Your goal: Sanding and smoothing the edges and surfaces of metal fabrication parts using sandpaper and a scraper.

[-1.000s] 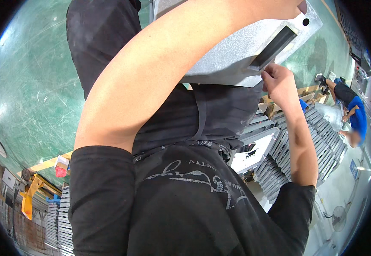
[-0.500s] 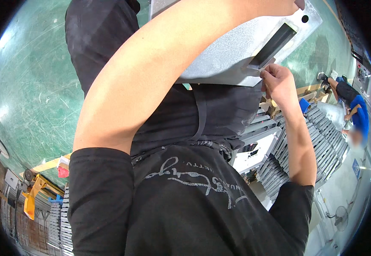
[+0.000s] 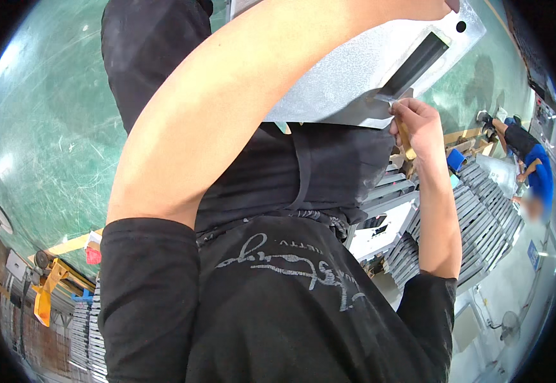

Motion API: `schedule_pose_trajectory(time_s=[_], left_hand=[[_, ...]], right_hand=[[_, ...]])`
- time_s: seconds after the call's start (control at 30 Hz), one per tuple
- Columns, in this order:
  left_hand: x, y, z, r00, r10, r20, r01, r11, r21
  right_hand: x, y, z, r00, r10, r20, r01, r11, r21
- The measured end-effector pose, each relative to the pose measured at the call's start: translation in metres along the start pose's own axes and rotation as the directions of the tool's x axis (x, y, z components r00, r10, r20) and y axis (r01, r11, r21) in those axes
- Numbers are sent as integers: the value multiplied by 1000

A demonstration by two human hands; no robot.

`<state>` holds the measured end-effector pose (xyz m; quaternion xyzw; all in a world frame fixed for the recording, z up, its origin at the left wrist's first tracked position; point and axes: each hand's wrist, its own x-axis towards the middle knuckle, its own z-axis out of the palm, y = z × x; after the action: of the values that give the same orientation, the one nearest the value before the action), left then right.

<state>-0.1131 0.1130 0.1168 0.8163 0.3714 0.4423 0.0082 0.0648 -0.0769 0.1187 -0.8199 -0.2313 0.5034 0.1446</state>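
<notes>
Over green floor (image 3: 54, 121), my right grip (image 3: 418, 121), upper right, has turned, baring its clasped yellow-handled tool (image 3: 407, 145), seemingly re-angled against the metal panel (image 3: 342, 76); my left grip (image 3: 436, 10) I can't tell.

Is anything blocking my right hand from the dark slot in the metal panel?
Nothing visible: the right hand, holding a yellowish-handled tool, is by the near end of the dark slot. The left forearm crosses the metal panel without covering the slot.
</notes>
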Motion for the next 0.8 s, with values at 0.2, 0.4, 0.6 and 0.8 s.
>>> schedule_pose_trajectory(time_s=[0.2, 0.4, 0.6, 0.8], left_hand=[[-3, 0, -3, 1000, 3, 11, -3, 1000, 17], [0, -1, -1, 1000, 0, 15, 0, 1000, -5], [-1, -1, 0, 999, -28, 30, 29, 999, -16], [0, 2, -4, 994, -47, 97, 47, 999, -1]], right_hand=[[-7, -9, -2, 842, -533, 85, 408, 524, -748], [-13, -18, 10, 850, -500, 164, 265, 137, -955], [-6, -21, 17, 889, -438, 130, 189, 93, -978], [1, -1, 3, 869, -494, 34, 360, 584, -727]])
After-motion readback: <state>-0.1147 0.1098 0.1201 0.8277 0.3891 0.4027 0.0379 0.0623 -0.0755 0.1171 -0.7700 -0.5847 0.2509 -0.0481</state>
